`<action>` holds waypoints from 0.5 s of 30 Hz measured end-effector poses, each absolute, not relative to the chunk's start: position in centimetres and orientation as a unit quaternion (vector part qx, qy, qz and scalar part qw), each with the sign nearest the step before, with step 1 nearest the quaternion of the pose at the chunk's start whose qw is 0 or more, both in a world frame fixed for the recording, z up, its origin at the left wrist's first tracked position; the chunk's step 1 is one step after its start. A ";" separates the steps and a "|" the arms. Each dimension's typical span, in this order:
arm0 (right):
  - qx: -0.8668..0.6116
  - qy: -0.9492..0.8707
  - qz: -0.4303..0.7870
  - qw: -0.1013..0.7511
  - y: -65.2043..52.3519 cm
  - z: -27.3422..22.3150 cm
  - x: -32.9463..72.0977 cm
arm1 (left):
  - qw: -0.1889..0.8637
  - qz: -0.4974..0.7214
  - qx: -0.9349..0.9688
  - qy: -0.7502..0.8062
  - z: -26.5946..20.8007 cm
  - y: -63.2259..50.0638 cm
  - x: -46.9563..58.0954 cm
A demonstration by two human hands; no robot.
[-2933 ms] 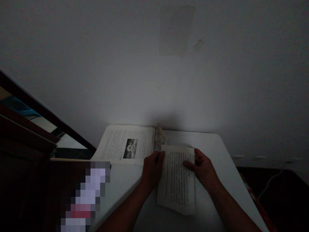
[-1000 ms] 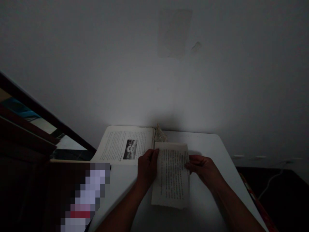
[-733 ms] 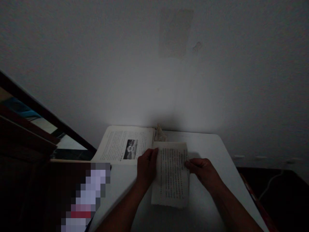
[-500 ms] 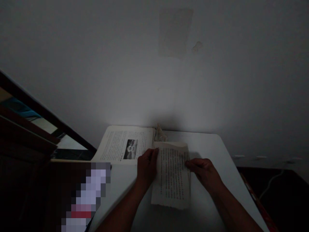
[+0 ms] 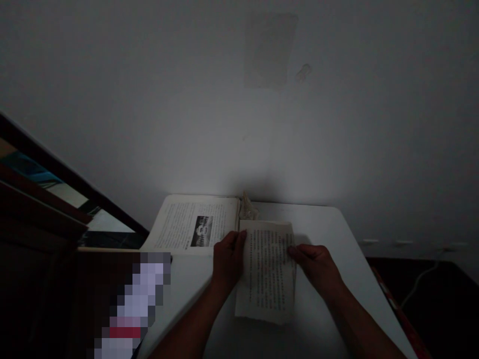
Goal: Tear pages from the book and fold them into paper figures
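A thin stack of loose printed pages (image 5: 266, 271) lies on the white table (image 5: 329, 234) in front of me, covered in columns of text. My left hand (image 5: 227, 262) grips its left edge. My right hand (image 5: 316, 264) pinches its right edge near the top corner. Behind the pages an open book (image 5: 192, 224) lies flat, showing text and a small black-and-white photo. A frayed, torn spine (image 5: 247, 207) sticks up at the book's right edge, just above the pages.
The table stands against a pale wall (image 5: 239, 109). Dark wooden furniture with a reflective panel (image 5: 45, 189) fills the left. A blurred-out patch (image 5: 127, 304) covers the lower left. A white cable (image 5: 422, 281) runs over the dark floor at the right.
The pages have shifted left and a little toward the book, and both hands have moved with them. My right hand has gone from lying on the page to pinching its right edge.
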State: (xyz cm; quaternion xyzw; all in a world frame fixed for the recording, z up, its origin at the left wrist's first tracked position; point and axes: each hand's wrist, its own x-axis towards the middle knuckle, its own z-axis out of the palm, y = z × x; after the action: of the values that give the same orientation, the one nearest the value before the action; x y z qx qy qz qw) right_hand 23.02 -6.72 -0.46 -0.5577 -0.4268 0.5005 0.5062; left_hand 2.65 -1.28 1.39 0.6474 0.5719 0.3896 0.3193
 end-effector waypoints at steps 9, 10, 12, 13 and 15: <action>-0.525 -0.399 0.516 0.548 -6.4 -0.8 22.7 | 0.327 0.404 0.643 0.563 1.5 -1.2 2.5; -0.520 -0.401 0.517 0.548 -6.4 -0.9 22.7 | 0.329 0.407 0.641 0.562 1.5 -1.2 2.5; -0.516 -0.405 0.518 0.549 -6.3 -0.9 22.6 | 0.334 0.411 0.639 0.558 1.4 -1.2 2.5; -0.517 -0.406 0.516 0.549 -6.3 -0.9 22.6 | 0.335 0.410 0.640 0.557 1.3 -1.2 2.5; -0.522 -0.410 0.509 0.548 -6.3 -0.9 22.6 | 0.332 0.406 0.643 0.558 1.2 -1.3 2.6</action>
State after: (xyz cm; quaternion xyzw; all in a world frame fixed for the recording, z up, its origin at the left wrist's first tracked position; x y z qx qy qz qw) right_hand 22.58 -6.33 -0.95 -0.5218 -0.4105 0.5093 0.5476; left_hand 2.56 -1.26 1.19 0.6433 0.5577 0.4060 0.3321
